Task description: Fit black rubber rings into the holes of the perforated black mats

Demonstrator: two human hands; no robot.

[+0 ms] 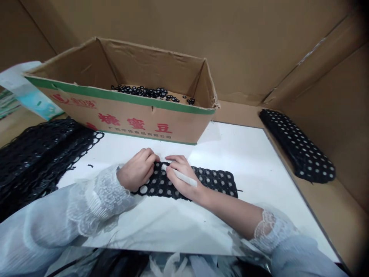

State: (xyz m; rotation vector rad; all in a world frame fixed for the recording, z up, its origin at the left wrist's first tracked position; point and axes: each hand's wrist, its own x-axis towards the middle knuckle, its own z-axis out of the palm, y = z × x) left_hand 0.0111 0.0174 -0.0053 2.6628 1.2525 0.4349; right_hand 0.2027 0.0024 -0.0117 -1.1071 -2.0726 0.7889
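Note:
A black rubber sheet with rows of round holes point(215, 177) lies flat on the white board in front of me. My left hand point(139, 169) is closed over its left end, fingers curled and pressed down; whether they pinch the sheet's edge is hidden. In my right hand point(183, 175) is a white pen-like tool point(184, 177), slanting with its tip at the sheet's upper left part, close to my left fingertips. One hole at the lower left point(143, 189) looks larger and whiter than the others. A thin black strand sticks out from the sheet's right end.
Behind my hands stands an open cardboard box point(138, 119) with small black rings point(147, 92) inside. Black perforated sheets point(37, 154) are heaped at left. A stack of similar sheets point(298, 148) lies at right on cardboard. Cardboard walls surround the white board point(256, 165).

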